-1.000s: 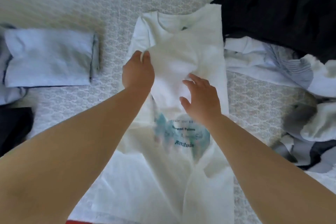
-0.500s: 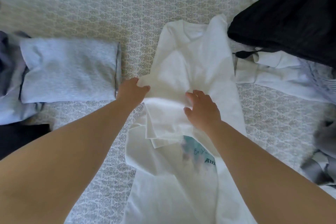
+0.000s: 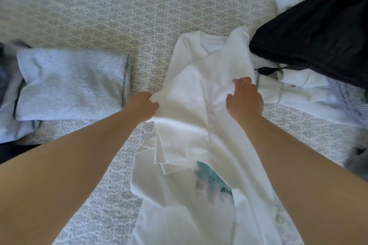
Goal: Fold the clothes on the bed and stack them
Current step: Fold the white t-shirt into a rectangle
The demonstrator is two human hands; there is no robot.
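Observation:
A white T-shirt (image 3: 201, 89) with a teal print lies lengthwise on the patterned bedspread (image 3: 123, 6), collar at the far end, both sides folded inward. My left hand (image 3: 142, 105) pinches the shirt's left edge at mid-length. At the right edge, my right hand (image 3: 244, 98) has its fingers curled over the cloth. A folded light grey garment (image 3: 71, 83) lies to the left of the shirt.
A dark navy garment (image 3: 318, 32) is heaped at the far right, over crumpled white clothes (image 3: 298, 89). More bluish-grey cloth (image 3: 8, 105) sits at the left edge, with a dark item below it. Striped fabric shows at the top edge.
My right hand has moved from the shirt's middle to its right edge. My left hand keeps its pinch on the left edge. The view has shifted, so the shirt sits lower and further right.

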